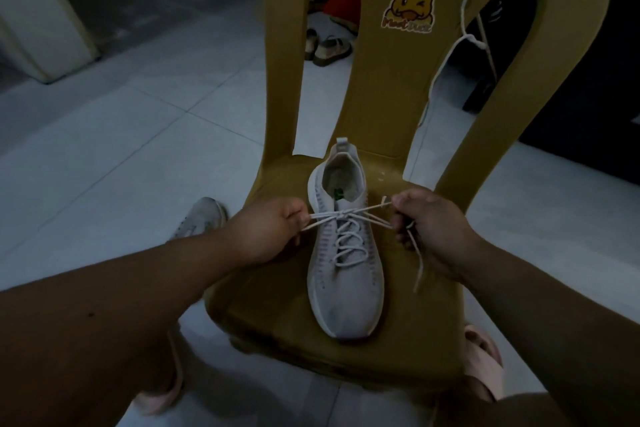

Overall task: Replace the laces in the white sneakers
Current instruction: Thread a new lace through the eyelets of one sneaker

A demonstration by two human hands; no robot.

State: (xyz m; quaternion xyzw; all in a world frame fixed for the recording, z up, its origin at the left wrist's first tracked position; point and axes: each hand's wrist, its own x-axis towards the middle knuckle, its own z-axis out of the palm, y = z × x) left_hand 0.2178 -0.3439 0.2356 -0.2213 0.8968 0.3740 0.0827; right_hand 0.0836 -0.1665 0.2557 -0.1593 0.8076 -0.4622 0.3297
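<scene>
A mustard-yellow plastic chair (381,97) bearing a duck sticker (410,0) stands on pale square floor tiles (138,121) in dim light, a white boxy unit (38,10) far left.

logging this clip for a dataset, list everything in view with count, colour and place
chair: one, mustard yellow, centre
duck sticker: one, yellow, on the chair back
floor: one, pale tiles, all around
sneaker: one, white, on the chair seat
lace: one, white, threaded through that sneaker
second sneaker: one, white, on the floor left of the chair
loose lace: one, white, draped on the chair back's right side
sandals: one pair, brown, floor behind the chair
slippers: two, pink, at the bottom edge
large unit: one, white, top left
left hand: one, pinching the lace left of the sneaker
right hand: one, pinching the lace right of it
</scene>
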